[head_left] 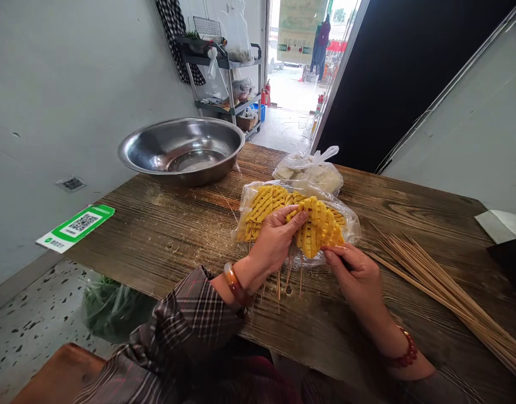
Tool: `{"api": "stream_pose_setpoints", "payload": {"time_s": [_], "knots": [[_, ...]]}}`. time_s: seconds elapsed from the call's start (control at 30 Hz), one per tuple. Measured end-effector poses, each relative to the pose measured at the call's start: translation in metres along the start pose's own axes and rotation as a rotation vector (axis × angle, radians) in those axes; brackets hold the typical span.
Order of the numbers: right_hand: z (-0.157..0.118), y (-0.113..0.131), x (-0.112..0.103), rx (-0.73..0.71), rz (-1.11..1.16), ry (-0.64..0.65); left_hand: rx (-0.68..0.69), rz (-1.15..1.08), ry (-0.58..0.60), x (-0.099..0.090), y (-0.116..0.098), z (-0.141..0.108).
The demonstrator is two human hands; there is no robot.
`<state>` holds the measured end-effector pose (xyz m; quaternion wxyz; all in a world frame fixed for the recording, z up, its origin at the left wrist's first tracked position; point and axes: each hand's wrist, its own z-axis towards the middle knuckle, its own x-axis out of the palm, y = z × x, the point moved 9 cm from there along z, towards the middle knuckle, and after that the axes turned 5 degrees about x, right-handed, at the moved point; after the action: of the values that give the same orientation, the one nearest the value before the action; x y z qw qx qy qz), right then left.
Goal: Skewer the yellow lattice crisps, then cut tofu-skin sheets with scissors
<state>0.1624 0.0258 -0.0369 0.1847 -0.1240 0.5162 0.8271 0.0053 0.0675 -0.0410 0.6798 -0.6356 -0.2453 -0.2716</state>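
The wood-grained desk (190, 224) extends around the clear plastic bag (352, 224), my landmark. Left of and beyond the bag stands the stainless-steel basin (154, 148); to its right fans a bundle of thin wooden skewers (443, 286), probably kept within easy reach. A knotted plastic bag (320, 175) sits just behind it. Over the bag's front part, both hands are clamped on one yellow lattice-cut slice (314, 224), likely to steady it: the left hand (272, 241) pinches its upper left, thumb uppermost, forearm slanting inward; the right hand (359, 275) pinches its lower right corner, fingers curled. I cannot tell whether that pinch includes a skewer.
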Motion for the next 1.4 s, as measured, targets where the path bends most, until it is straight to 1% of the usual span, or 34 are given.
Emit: {"api": "stream_pose_setpoints", "payload": {"time_s": [0.17, 0.33, 0.47, 0.57, 0.7, 0.9, 1.07, 1.17, 1.3, 1.4], "knots": [[-0.001, 0.000, 0.000, -0.006, -0.026, 0.003, -0.003, -0.009, -0.015, -0.003, 0.003, 0.000], [-0.001, -0.001, 0.000, -0.011, -0.050, 0.003, 0.003, 0.015, 0.002, -0.001, 0.002, 0.001], [0.000, 0.000, 0.003, 0.010, -0.024, 0.027, -0.006, 0.019, -0.009, -0.001, 0.003, 0.000], [0.000, 0.000, 0.004, 0.049, 0.012, 0.043, -0.021, 0.021, -0.006, -0.001, 0.006, 0.000], [0.000, -0.007, 0.006, 0.133, 0.075, 0.047, -0.020, 0.037, 0.005, -0.001, 0.006, 0.000], [-0.002, -0.019, 0.011, 0.225, 0.160, 0.108, -0.030, 0.081, -0.014, -0.004, 0.003, 0.001], [0.000, -0.016, 0.012, 0.193, 0.149, 0.193, 0.012, 0.130, -0.053, -0.013, -0.011, 0.007], [0.002, -0.014, 0.013, 0.173, 0.138, 0.217, 0.033, 0.161, -0.074, -0.018, -0.018, 0.010], [0.004, -0.010, 0.014, 0.150, 0.118, 0.231, 0.035, 0.188, -0.097, -0.024, -0.021, 0.012], [0.003, -0.009, 0.016, 0.134, 0.103, 0.255, 0.075, 0.209, -0.118, -0.026, -0.024, 0.012]]}}
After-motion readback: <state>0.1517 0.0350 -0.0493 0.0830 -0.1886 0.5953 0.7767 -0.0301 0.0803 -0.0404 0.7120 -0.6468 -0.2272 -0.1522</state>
